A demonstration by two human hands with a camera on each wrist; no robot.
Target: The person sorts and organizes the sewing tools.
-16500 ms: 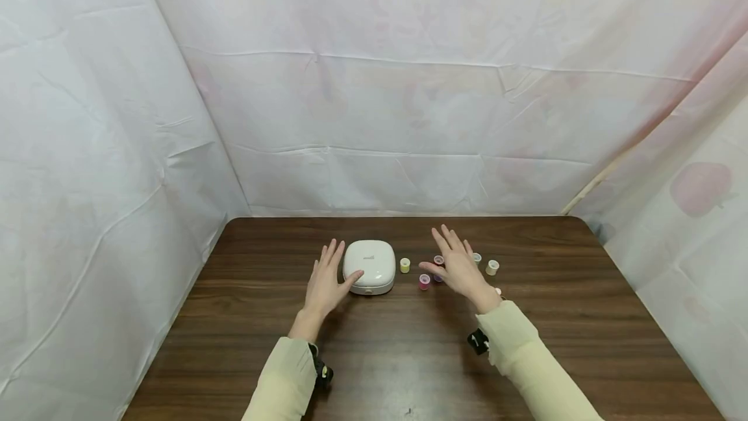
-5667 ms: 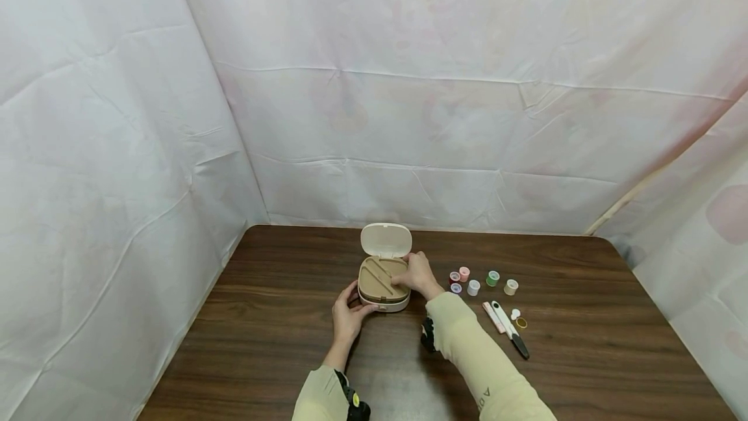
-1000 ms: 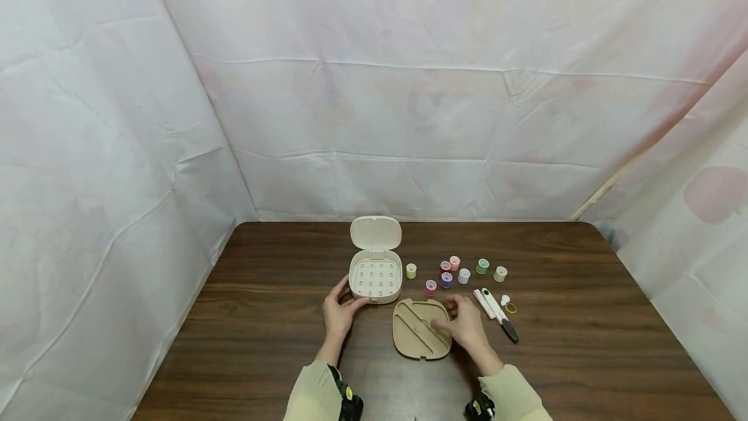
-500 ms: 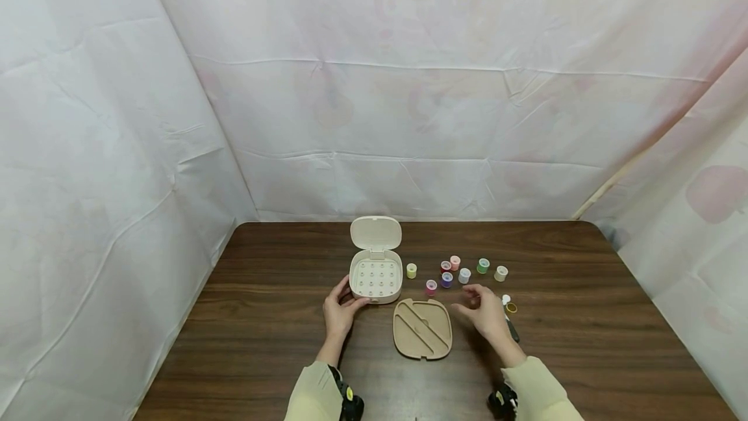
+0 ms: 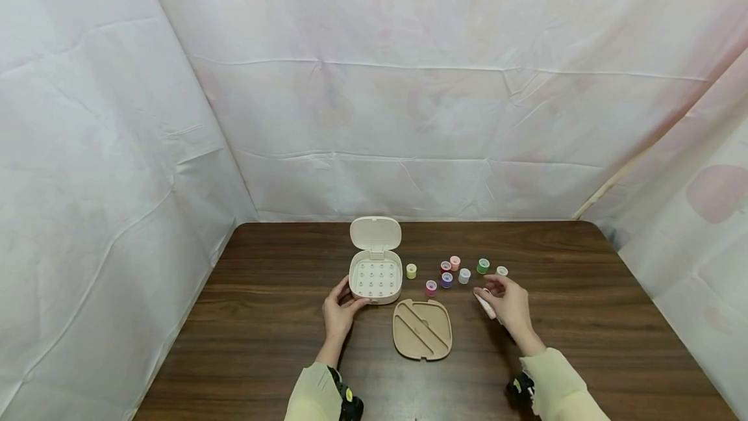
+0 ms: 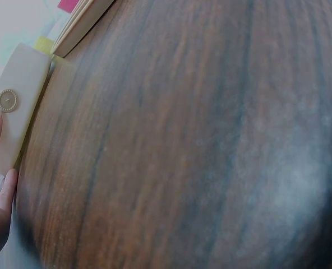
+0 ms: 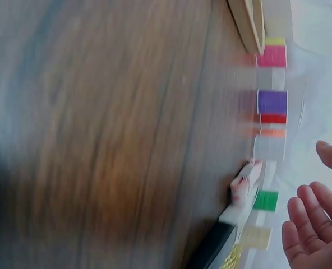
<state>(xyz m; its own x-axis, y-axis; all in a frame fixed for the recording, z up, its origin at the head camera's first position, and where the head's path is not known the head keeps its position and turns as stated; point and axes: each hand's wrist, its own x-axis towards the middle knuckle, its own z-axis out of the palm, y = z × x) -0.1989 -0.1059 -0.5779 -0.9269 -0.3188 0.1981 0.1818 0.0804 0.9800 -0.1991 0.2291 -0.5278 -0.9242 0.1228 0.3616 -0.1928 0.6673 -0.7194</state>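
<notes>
1. Here's the box (image 5: 387,300), lid (image 5: 376,234) tipped back, rows of pegs in its base, and the left hand (image 5: 339,318) has it by the near left corner: thumb on the front by the round clasp (image 6: 7,101), fingers along the side. A good anchor, I'd say; light, steady pressure should keep the box from sliding.

2. Over to the right hand (image 5: 510,307), poised above the strip (image 5: 487,309)! Thumb standing off, fingers side by side and gently bent, pinching nothing.

3. What's it after? It looks like a reach, but the target I can't tell: strip and black-handled tool (image 7: 211,246) lie beneath, and the cream spool (image 5: 502,271) sits just past the fingertips.

4. Traffic to mind here! Green spool (image 5: 483,267) near the hand, then the white (image 5: 464,277), purple (image 5: 447,282), red (image 5: 445,267) and peach (image 5: 454,264) bunched together, all upright. Coming straight down with thumb and forefinger would be wise; a sideways sweep could topple them.

5. Magenta spool (image 5: 430,289) stands by the tray (image 5: 410,336), yellow spool (image 5: 411,273) right beside the box: easy ones to clip.

6. And that tray lies flat between the hands, so any carry leftward is better lifted clear of it.
</notes>
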